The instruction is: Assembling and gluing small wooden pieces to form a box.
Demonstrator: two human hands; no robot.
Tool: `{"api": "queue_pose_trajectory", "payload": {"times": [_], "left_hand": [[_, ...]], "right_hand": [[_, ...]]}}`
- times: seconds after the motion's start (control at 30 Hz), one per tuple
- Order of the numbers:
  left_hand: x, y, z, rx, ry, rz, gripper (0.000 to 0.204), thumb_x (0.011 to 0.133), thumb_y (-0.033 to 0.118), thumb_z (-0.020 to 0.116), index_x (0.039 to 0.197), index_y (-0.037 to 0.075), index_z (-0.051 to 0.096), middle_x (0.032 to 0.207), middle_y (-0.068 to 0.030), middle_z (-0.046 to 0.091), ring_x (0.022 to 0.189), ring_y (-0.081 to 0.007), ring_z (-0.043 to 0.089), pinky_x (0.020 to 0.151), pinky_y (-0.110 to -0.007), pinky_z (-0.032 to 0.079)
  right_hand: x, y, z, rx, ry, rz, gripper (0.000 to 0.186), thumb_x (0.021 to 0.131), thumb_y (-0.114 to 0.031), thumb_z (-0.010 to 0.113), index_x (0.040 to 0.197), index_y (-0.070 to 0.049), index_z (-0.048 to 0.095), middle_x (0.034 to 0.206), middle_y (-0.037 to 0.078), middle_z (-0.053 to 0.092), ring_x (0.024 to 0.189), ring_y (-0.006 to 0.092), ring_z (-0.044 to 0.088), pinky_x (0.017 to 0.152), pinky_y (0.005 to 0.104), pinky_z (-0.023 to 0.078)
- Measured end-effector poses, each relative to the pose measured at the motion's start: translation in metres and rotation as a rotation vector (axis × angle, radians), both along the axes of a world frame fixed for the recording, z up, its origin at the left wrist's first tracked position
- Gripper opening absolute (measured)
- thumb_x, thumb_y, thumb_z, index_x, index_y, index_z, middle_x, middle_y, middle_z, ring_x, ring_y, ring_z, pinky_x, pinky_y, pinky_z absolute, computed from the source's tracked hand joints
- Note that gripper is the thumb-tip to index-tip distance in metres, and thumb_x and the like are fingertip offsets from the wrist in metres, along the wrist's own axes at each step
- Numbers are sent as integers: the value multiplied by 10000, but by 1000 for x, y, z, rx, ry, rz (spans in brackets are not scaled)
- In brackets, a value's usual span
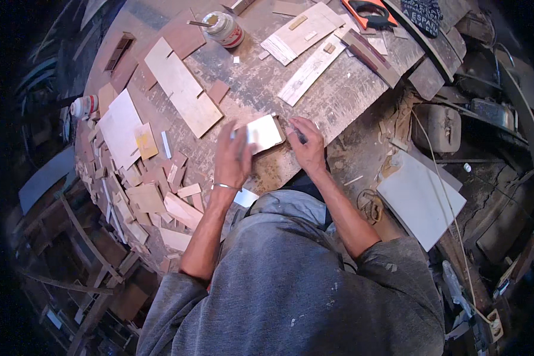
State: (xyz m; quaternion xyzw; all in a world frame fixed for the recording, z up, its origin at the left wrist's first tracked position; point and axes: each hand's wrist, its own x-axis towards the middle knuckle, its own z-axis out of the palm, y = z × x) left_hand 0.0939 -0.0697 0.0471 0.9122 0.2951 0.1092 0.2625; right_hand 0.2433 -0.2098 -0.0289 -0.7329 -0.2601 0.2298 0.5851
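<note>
A small block with a bright white top (265, 133) lies near the front edge of the worn wooden table (252, 59). My left hand (232, 159) is at the block's left side, fingers stretched out and slightly blurred; its fingertips overlap the block's edge, and I cannot tell if they touch it. At the block's right, my right hand (307, 142) is closed with curled fingers. A small dark object (301, 136) shows between them, too little of it to name.
Wood offcuts (145, 199) pile up at the left. Notched boards (183, 86) lie farther back. An open jar (224, 29) with a stick in it stands at the far side, an orange-handled saw (371, 15) at the far right. A white panel (421, 199) leans right of the table.
</note>
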Motion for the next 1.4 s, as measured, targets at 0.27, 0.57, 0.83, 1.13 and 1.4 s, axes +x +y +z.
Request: {"api": "queue_pose_trajectory", "payload": {"times": [0.27,0.57,0.83,1.13,1.4], "left_hand": [[-61,10,-38,-377,-255,787,293,890,49,636,1174,-26,630,1167,-127,648,1090,-232,624,967,-314,481],[-53,0,-38,-888,-406,912,425,940,9,563,1345,-91,478,1289,-200,611,1189,-198,590,1023,-300,453],[-51,-8,-40,-827,-476,809,466,951,10,547,1383,-115,425,1362,-232,550,1283,-242,534,1078,-310,411],[-48,-13,-33,-820,-478,780,477,950,10,546,1403,-80,427,1390,-205,531,1302,-239,516,1036,-318,459],[-49,-14,-30,-782,-469,770,482,941,4,541,1406,-64,436,1379,-180,548,1282,-227,532,988,-290,493]], "right_hand": [[-28,26,4,-38,65,-53,320,841,-92,691,1142,14,677,1132,176,610,1080,306,589,949,381,466],[-34,32,5,-97,-46,-32,339,857,-45,671,1189,19,654,1179,179,614,1118,282,600,961,339,480],[-37,33,14,-137,-94,-10,342,863,-48,668,1192,40,639,1184,186,622,1118,285,603,969,348,476],[-37,35,16,-155,-130,11,319,873,-66,672,1167,54,642,1172,186,628,1105,286,611,963,348,480],[-37,38,17,-148,-165,21,341,870,-115,676,1155,67,635,1159,222,624,1069,354,612,953,389,477]]}}
